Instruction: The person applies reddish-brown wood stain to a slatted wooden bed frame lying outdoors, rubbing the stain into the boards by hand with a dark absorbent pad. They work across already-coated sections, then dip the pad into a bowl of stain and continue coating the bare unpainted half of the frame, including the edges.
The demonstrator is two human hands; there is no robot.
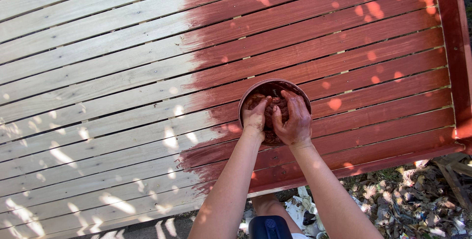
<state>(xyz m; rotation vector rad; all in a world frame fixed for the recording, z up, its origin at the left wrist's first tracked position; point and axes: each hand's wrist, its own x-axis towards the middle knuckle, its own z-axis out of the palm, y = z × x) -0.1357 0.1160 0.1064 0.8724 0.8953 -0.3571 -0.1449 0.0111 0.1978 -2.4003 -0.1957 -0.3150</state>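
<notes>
A round bowl (250,93) smeared with reddish-brown paint rests on a slatted wooden panel (98,72). Both my hands are over it, stained with the same paint. My left hand (255,113) and my right hand (294,120) squeeze a wet, paint-soaked rag (273,109) between them, just above the bowl's near rim. The panel's right part (344,37) is coated red-brown; its left part is bare pale wood.
A painted frame rail (457,47) runs down the panel's right side. Below the panel's near edge lie dry leaves and debris (408,199), a white stained cloth (302,212), and a dark blue object (269,226) by my leg.
</notes>
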